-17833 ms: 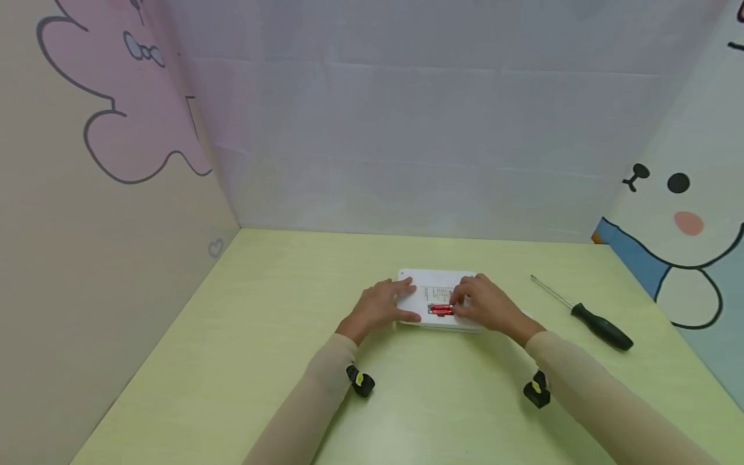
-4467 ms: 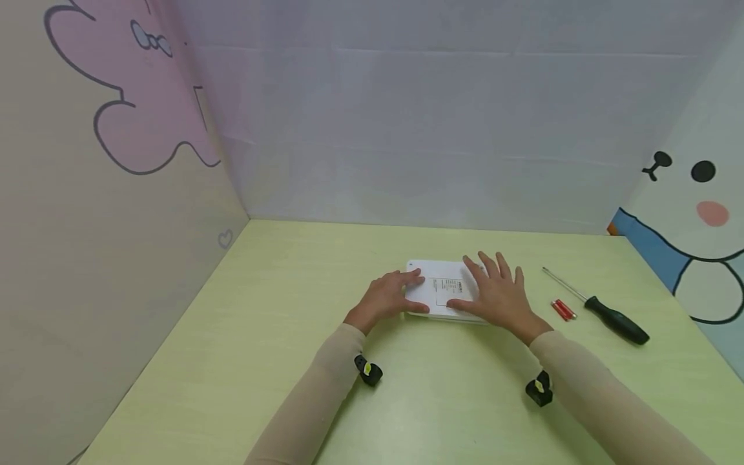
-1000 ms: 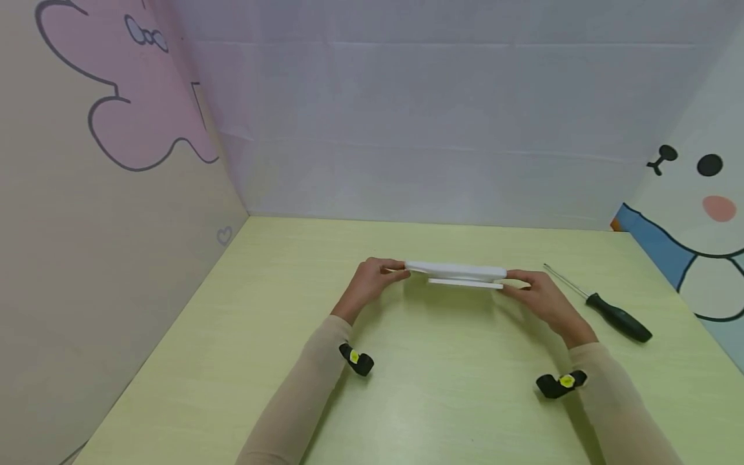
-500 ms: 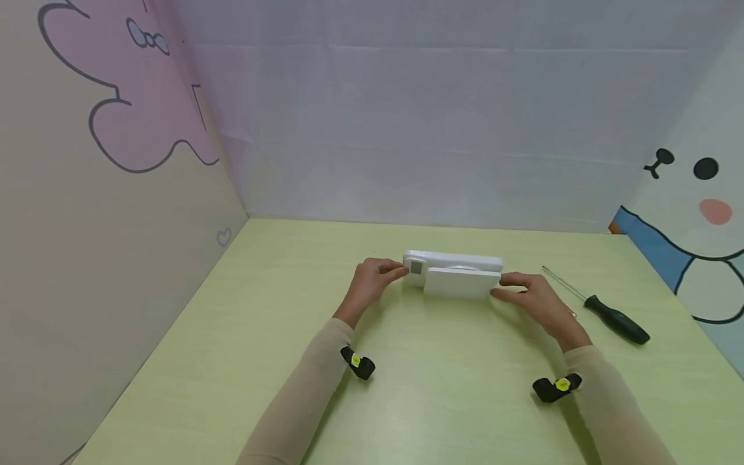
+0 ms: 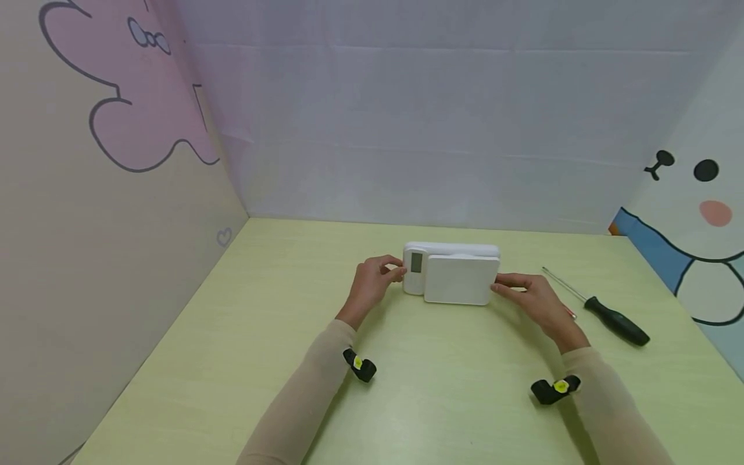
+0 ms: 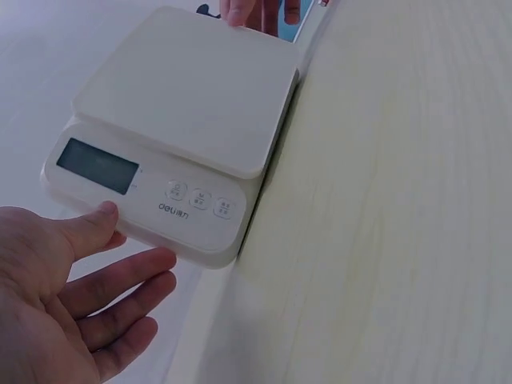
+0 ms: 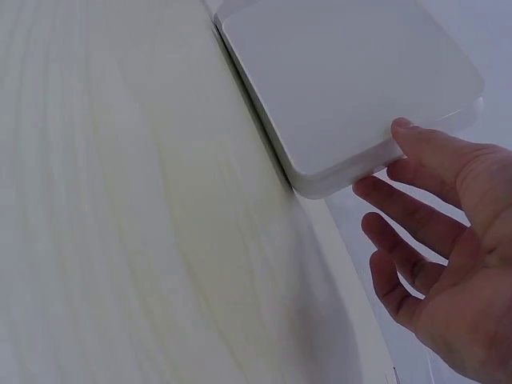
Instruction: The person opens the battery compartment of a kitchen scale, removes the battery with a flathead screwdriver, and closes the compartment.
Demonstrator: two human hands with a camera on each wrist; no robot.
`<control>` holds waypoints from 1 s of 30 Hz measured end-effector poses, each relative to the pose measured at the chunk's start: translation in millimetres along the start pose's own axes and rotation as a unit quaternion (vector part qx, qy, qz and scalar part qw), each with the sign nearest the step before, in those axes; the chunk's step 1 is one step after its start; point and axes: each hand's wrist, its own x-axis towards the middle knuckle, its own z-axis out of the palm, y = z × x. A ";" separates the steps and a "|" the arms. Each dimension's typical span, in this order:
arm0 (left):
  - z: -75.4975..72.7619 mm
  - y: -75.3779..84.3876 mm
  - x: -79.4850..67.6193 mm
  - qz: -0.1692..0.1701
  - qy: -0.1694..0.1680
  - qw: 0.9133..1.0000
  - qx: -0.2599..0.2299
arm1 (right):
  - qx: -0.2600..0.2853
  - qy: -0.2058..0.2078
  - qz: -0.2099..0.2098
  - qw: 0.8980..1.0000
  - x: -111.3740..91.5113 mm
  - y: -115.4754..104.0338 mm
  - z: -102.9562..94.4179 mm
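Observation:
A white digital kitchen scale stands tilted up on its long edge on the table, its flat weighing plate turned toward me. At its left end, the grey display is blank, with several round buttons beside it. My left hand pinches that display end, thumb on the front and fingertips at the back edge. On the plate end, my right hand grips the corner between thumb and forefinger, its other fingers loosely curled below. The scale's underside is hidden.
A screwdriver with a dark green handle lies on the table to the right of my right hand. Just behind that wrist, a red battery shows in part. A pale wall rises behind the table.
The batteries came out of the scale's underside and went onto the table at right. Then the scale was turned over, from label side up, through edge-on, to plate and display facing me.

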 end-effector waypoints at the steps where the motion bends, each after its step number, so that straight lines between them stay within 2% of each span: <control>1: 0.8 0.0 -0.2 -0.001 0.005 1.000 0.002 | 0.003 0.002 0.002 1.000 -0.1 -0.6 0.6; 13: 6.0 4.9 -3.5 -0.023 0.041 0.999 0.003 | 0.016 0.033 0.022 0.999 0.4 -6.6 6.3; 25: 10.3 4.0 -5.0 -0.060 0.048 0.997 0.031 | 0.016 0.015 0.055 0.998 -0.4 -13.0 11.6; 30: 11.8 4.0 -7.8 -0.082 0.036 0.996 0.025 | 0.017 -0.001 0.070 0.997 -2.1 -14.8 12.9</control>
